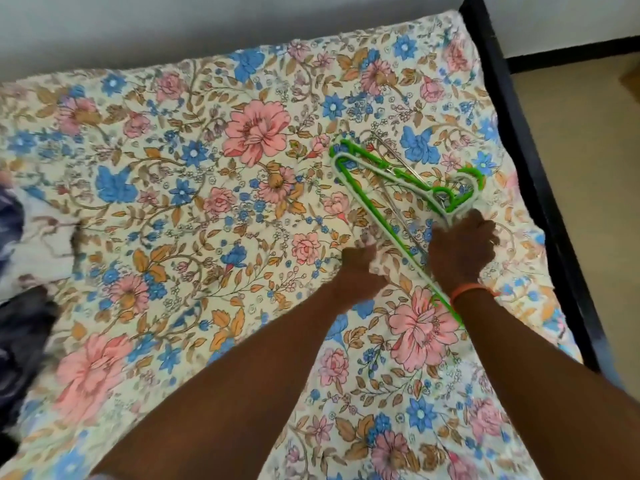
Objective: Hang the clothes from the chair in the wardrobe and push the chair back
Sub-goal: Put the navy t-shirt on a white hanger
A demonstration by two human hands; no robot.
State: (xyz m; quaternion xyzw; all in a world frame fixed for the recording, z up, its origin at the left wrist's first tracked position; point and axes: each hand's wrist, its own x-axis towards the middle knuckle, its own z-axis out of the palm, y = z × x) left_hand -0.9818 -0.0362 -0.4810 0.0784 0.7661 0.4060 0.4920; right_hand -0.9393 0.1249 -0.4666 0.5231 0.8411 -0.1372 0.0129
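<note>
The right hand grips the stacked hangers (green and white) lying on the bed. The left hand – fingers curled – pinches the floral sheet beside them.

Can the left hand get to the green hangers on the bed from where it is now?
Probably yes. The left hand is bunching the floral bedsheet just beside the green hangers, with nothing lying between them. The right hand already grips the pile near the hooks, but the long arms are uncovered.

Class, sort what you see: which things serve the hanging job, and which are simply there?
Job: hangers, gripped by right hand; clothes at left edge; left hand, fingers curled.
Simply there: floral bedsheet, bed frame, floor.
</note>
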